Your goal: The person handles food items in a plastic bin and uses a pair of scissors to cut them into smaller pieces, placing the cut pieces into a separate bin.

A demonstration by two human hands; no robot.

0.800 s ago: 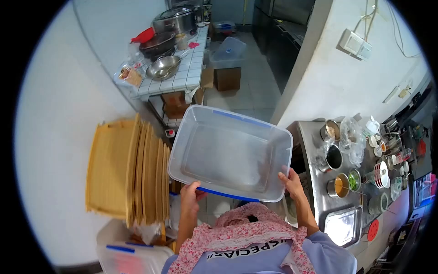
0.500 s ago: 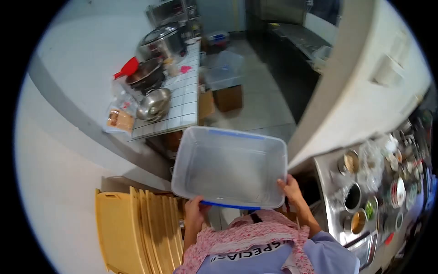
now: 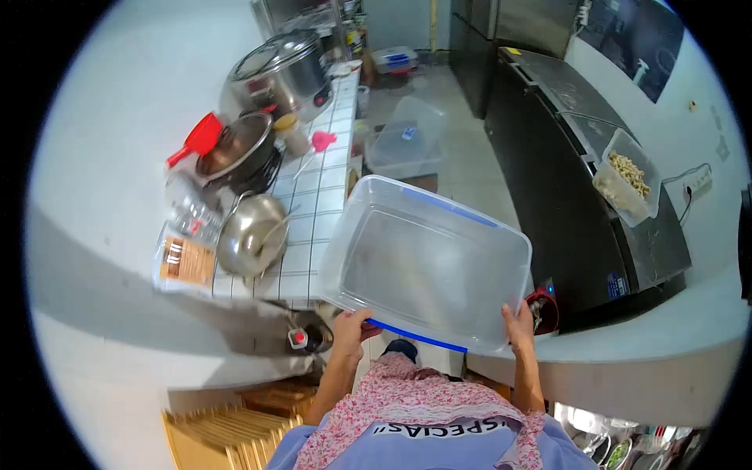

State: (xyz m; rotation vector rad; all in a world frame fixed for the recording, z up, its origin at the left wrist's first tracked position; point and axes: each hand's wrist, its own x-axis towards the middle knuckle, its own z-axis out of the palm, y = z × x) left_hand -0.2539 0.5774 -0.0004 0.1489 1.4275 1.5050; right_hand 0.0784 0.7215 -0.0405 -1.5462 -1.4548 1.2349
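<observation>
A large clear plastic bin (image 3: 427, 270) with blue latches is held in front of my body, its open top facing up, and nothing shows inside it. My left hand (image 3: 354, 329) grips its near left edge beside the blue latch. At the near right corner my right hand (image 3: 518, 325) is closed on the rim, thumb on top. The bin is tilted a little, its right side lower in view. Its far left side is close to the edge of a white tiled counter (image 3: 313, 227).
Left counter: steel cooker (image 3: 282, 74), dark pot (image 3: 239, 149), red scoop (image 3: 205, 135), steel bowl (image 3: 252, 235). Another clear bin (image 3: 407, 145) stands on the floor ahead. At right, a black chest unit (image 3: 540, 180) bears a food container (image 3: 627, 178). Folded yellow chairs (image 3: 227, 439) are behind left.
I have moved forward through the opening, with the bin still in both hands. The tiled counter and black unit are nearer, while the chairs and steel worktop have shifted down in view.
</observation>
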